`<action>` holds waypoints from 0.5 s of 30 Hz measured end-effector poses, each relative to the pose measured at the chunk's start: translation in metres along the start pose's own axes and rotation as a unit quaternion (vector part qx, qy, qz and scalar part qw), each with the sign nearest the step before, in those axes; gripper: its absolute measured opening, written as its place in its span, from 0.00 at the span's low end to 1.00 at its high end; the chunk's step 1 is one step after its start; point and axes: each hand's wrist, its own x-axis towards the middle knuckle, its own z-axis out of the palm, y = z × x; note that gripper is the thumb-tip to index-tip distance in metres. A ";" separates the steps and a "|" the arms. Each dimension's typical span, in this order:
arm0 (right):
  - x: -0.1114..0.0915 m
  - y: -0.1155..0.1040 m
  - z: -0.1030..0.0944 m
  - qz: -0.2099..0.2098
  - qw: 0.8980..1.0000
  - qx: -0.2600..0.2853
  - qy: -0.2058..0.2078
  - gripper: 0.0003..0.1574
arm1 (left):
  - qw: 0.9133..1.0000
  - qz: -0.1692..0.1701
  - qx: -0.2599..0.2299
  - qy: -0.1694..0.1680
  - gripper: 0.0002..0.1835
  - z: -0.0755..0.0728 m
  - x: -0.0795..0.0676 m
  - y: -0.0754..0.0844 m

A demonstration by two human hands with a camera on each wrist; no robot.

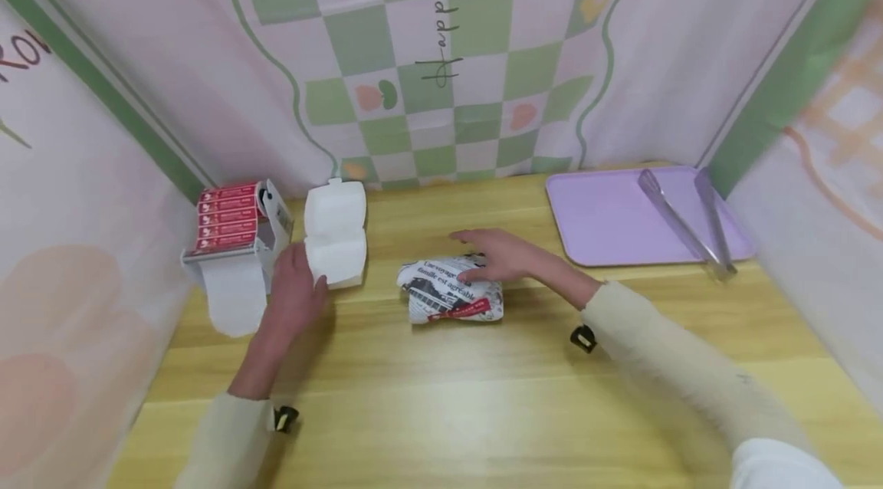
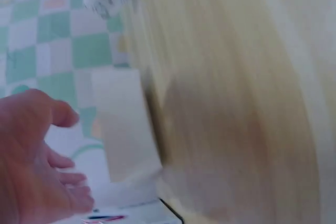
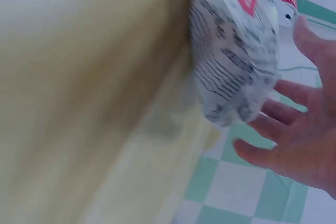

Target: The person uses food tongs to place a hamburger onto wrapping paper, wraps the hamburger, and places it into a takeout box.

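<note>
A package wrapped in newspaper-print paper [image 1: 451,293], with a red sticker along its front, lies on the wooden table. My right hand [image 1: 500,255] is over its far right side, thumb and fingers spread; in the right wrist view the hand [image 3: 302,124] stands beside the package [image 3: 233,51] without gripping it. Farther left, a white hinged takeout box [image 1: 336,255] lies with its lid raised. Next to its left side is my left hand [image 1: 297,293]. The left wrist view has that hand [image 2: 39,161] loosely spread beside the box [image 2: 128,124], holding nothing.
Left of the box stands a dispenser [image 1: 272,224] with a roll of red labels [image 1: 228,217] and a hanging white strip [image 1: 234,297]. A purple tray [image 1: 600,217] at the back right bears metal tongs [image 1: 676,213]. Printed curtains [image 1: 441,90] enclose the table [image 1: 448,405].
</note>
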 end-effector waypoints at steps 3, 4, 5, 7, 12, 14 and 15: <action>0.017 -0.001 -0.009 -0.001 0.998 -0.013 -0.069 0.47 | 0.996 -0.080 0.020 -0.033 0.38 0.000 0.006 -0.006; 0.022 -0.001 -0.011 0.002 0.996 -0.015 -0.092 0.47 | 0.993 -0.101 0.024 -0.047 0.37 0.000 0.007 -0.008; 0.027 0.000 -0.013 0.004 0.993 -0.019 -0.117 0.46 | 0.991 -0.120 0.026 -0.062 0.35 0.001 0.009 -0.011; 0.034 0.001 -0.015 0.011 0.987 -0.021 -0.162 0.45 | 0.986 -0.143 0.021 -0.085 0.30 0.003 0.010 -0.016; 0.043 0.009 -0.014 0.018 0.972 0.016 -0.236 0.43 | 0.982 -0.153 0.003 -0.115 0.17 0.004 0.014 -0.027; 0.044 0.012 -0.014 0.011 0.968 0.030 -0.248 0.41 | 0.980 -0.160 -0.004 -0.115 0.15 0.003 0.016 -0.030; 0.045 0.013 -0.013 0.008 0.968 0.032 -0.250 0.40 | 0.981 -0.161 -0.005 -0.111 0.15 0.002 0.017 -0.031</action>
